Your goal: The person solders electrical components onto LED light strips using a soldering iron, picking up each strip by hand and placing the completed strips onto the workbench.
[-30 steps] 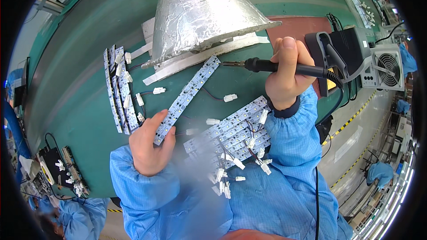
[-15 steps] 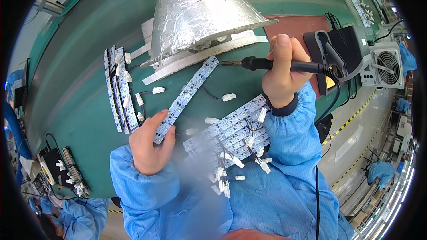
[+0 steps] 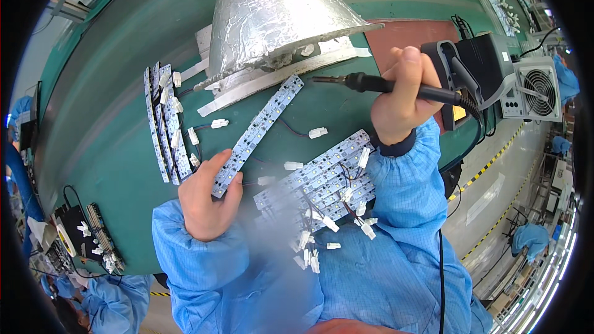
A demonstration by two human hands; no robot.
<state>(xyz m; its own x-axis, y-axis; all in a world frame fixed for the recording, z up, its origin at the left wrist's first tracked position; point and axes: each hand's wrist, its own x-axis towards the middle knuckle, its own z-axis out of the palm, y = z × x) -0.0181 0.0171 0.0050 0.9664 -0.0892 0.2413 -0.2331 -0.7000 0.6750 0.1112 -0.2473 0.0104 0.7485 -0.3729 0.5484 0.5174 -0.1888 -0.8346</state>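
Observation:
My left hand (image 3: 207, 201) grips the near end of a white circuit board strip (image 3: 260, 130) between thumb and fingers. The strip slants away to the right, its far end beside a foil-covered hood (image 3: 284, 18). Wires with white connectors (image 3: 318, 132) trail from it. In my right hand (image 3: 405, 96), closed around its handle, is a soldering iron (image 3: 365, 82). Its tip points left, a little apart from the strip's far end. Below, between my arms, several similar strips (image 3: 318, 173) lie side by side with wires and connectors on them.
More strips (image 3: 166, 130) with connectors lie left of my left hand. A black soldering iron stand (image 3: 455, 74) and a fan unit (image 3: 538, 91) stand at the right, beside a reddish-brown mat (image 3: 396, 37). The green table (image 3: 117, 210) also bears a dark device (image 3: 77, 232) at the lower left.
My right hand has drawn the soldering iron slightly to the right, widening the gap between its tip and the strip. The left hand and strip have barely shifted.

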